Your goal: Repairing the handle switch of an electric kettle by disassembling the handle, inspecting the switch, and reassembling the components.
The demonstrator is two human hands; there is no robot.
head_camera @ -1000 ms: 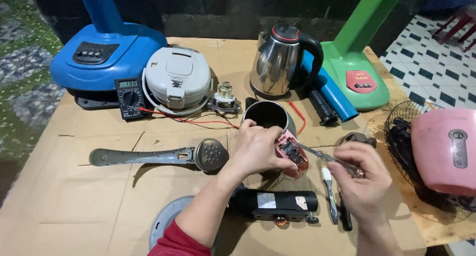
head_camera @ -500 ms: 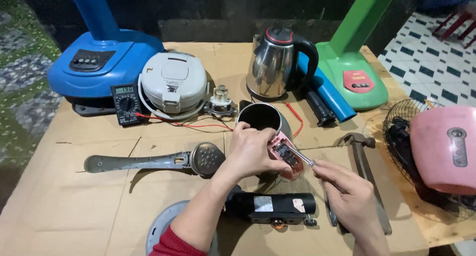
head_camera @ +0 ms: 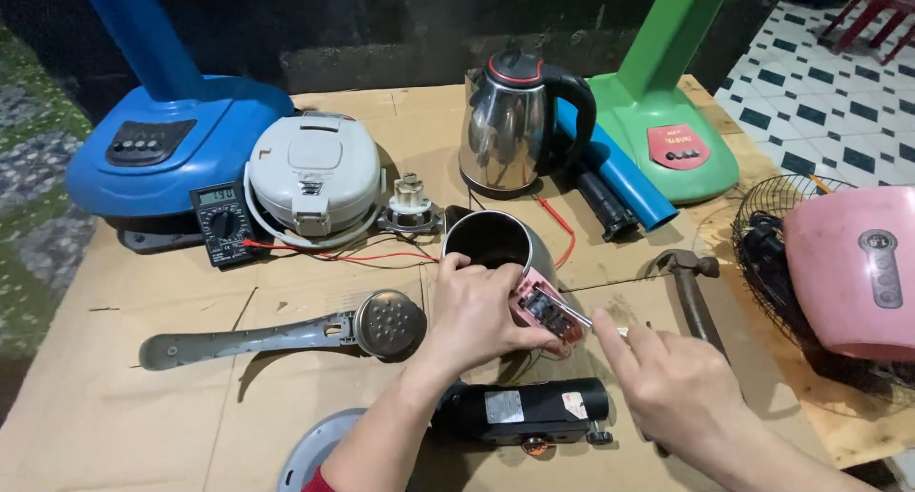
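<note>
My left hand (head_camera: 477, 306) grips a small pink switch part (head_camera: 546, 313) with metal contacts, held just in front of an open metal kettle body (head_camera: 491, 241). My right hand (head_camera: 672, 382) holds a thin metal tool (head_camera: 575, 316) whose tip touches the pink part. A black cylindrical handle piece (head_camera: 529, 411) lies on the cardboard right below both hands.
On the cardboard-covered table (head_camera: 172, 406): a grey shower head (head_camera: 286, 332), multimeter (head_camera: 221, 222), white rice cooker (head_camera: 315, 177), steel kettle (head_camera: 505, 125), hammer (head_camera: 691, 287), blue fan base (head_camera: 162, 139), green fan base (head_camera: 672, 144), pink fan housing (head_camera: 853, 268) on a wire guard.
My right hand has come in from the right with the thin tool, bringing its tip onto the pink part. The camera has shifted closer. My left hand keeps its hold.
</note>
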